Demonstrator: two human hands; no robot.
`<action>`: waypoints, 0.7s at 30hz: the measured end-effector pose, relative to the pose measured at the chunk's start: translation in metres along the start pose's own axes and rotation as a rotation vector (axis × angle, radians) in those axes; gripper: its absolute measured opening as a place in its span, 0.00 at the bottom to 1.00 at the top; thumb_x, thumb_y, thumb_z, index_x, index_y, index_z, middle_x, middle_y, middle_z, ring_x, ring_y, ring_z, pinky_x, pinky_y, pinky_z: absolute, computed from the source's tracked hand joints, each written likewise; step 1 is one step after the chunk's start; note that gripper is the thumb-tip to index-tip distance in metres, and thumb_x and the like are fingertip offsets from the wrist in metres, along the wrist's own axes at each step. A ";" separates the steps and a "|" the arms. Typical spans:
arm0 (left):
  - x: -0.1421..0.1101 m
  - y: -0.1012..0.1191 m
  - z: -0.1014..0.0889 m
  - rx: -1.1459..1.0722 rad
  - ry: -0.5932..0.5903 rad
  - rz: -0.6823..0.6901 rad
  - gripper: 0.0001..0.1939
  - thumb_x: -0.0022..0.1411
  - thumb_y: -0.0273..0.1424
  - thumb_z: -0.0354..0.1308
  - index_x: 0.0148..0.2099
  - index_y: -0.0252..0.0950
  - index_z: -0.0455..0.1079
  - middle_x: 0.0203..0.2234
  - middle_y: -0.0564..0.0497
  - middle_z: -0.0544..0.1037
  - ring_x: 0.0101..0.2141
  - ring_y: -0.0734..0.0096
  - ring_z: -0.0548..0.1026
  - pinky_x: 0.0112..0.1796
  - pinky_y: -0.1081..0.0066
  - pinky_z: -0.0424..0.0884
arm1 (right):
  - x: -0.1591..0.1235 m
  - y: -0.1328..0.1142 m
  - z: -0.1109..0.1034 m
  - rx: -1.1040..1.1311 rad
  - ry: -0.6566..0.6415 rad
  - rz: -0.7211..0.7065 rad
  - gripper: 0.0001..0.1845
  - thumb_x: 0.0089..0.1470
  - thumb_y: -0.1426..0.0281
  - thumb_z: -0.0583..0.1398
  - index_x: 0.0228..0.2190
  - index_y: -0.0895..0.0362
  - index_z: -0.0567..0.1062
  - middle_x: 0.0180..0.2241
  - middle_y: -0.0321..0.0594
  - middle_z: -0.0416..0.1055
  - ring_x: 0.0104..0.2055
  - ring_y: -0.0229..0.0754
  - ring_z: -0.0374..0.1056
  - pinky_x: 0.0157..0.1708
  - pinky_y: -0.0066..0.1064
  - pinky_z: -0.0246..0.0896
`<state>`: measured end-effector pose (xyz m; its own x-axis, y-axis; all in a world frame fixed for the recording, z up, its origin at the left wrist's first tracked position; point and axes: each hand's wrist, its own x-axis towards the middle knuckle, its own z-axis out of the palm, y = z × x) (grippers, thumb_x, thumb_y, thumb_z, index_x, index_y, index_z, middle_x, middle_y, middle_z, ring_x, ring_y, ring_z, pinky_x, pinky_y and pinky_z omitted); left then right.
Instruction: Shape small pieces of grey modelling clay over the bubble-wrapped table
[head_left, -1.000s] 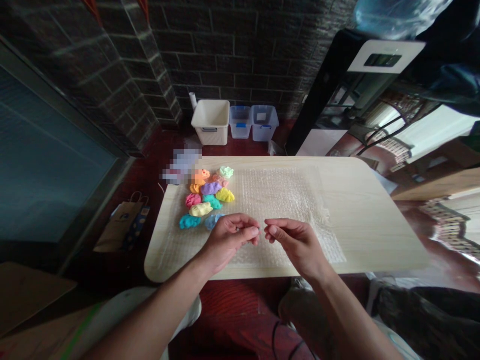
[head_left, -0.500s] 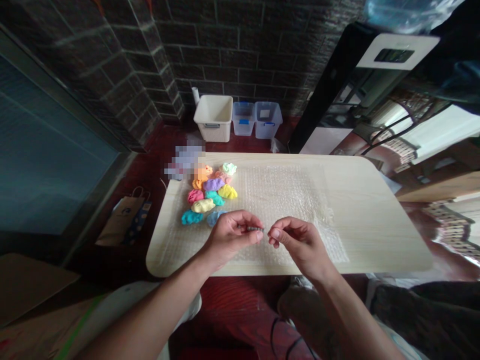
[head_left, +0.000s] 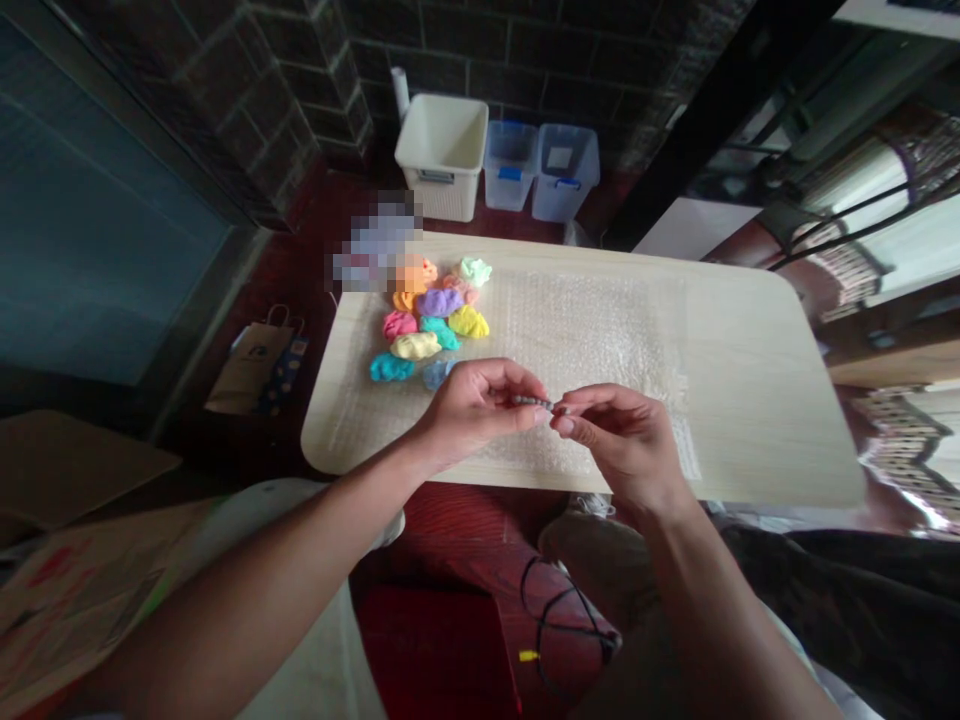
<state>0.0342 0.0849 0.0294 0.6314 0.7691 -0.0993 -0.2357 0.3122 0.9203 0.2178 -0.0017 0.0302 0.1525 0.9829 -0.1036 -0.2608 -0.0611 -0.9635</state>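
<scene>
My left hand is closed, with thumb and fingers pinching a thin grey beaded strip whose right end sticks out past the fingertips. My right hand is closed in a pinch right at that end; whatever is between its fingertips is too small to make out. Both hands are above the bubble wrap near the table's front edge. Soft lumps of coloured clay lie left of and beyond my left hand, among them a blue lump partly behind it, a teal lump and a yellow lump.
The bubble wrap covers much of the pale wooden table. Behind it on the floor stand a white bin and two clear boxes, one a clear box with a blue latch. A paper bag is at left; a black cable lies below.
The view has tilted down, so the table appears higher. My right hand has closed the gap to the strip's end, while my left hand keeps its hold.
</scene>
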 end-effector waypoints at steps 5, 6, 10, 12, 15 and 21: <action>0.000 0.002 0.001 0.028 -0.005 0.003 0.10 0.52 0.27 0.74 0.36 0.32 0.79 0.30 0.51 0.81 0.31 0.75 0.77 0.34 0.75 0.72 | 0.001 -0.002 0.001 -0.066 0.014 -0.075 0.09 0.48 0.76 0.75 0.31 0.51 0.87 0.31 0.36 0.84 0.33 0.38 0.77 0.34 0.29 0.75; 0.000 0.002 0.001 0.032 -0.010 0.004 0.09 0.52 0.27 0.74 0.36 0.32 0.79 0.30 0.51 0.81 0.30 0.75 0.77 0.34 0.75 0.71 | 0.001 -0.003 0.002 -0.068 0.008 -0.092 0.10 0.49 0.77 0.75 0.32 0.50 0.87 0.32 0.36 0.83 0.34 0.38 0.77 0.35 0.29 0.75; 0.000 0.002 0.001 0.036 -0.035 -0.001 0.09 0.53 0.27 0.73 0.36 0.32 0.79 0.29 0.52 0.80 0.30 0.76 0.76 0.33 0.75 0.71 | 0.001 -0.003 0.003 -0.086 -0.028 -0.136 0.11 0.50 0.79 0.74 0.33 0.51 0.87 0.33 0.36 0.82 0.36 0.37 0.76 0.37 0.28 0.74; -0.001 0.001 0.000 0.042 -0.043 -0.005 0.09 0.53 0.27 0.73 0.36 0.32 0.79 0.29 0.52 0.80 0.30 0.76 0.75 0.33 0.76 0.70 | 0.001 -0.004 0.004 -0.098 -0.029 -0.144 0.11 0.50 0.79 0.73 0.33 0.51 0.87 0.33 0.36 0.82 0.35 0.37 0.76 0.37 0.28 0.73; -0.001 0.000 -0.001 0.066 -0.052 -0.008 0.09 0.54 0.28 0.73 0.37 0.32 0.79 0.29 0.52 0.80 0.30 0.76 0.75 0.33 0.75 0.69 | 0.001 -0.004 0.005 -0.109 -0.024 -0.137 0.11 0.50 0.79 0.73 0.33 0.51 0.86 0.33 0.36 0.82 0.35 0.38 0.76 0.37 0.30 0.73; -0.001 -0.002 -0.003 0.104 -0.067 -0.010 0.09 0.55 0.31 0.73 0.37 0.33 0.79 0.29 0.52 0.79 0.29 0.76 0.73 0.31 0.75 0.68 | 0.001 -0.005 0.006 -0.151 -0.040 -0.142 0.10 0.49 0.77 0.74 0.32 0.50 0.87 0.32 0.37 0.81 0.34 0.40 0.75 0.36 0.33 0.73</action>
<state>0.0321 0.0849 0.0267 0.6821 0.7261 -0.0863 -0.1534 0.2576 0.9540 0.2134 0.0006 0.0366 0.1388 0.9894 0.0427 -0.0929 0.0559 -0.9941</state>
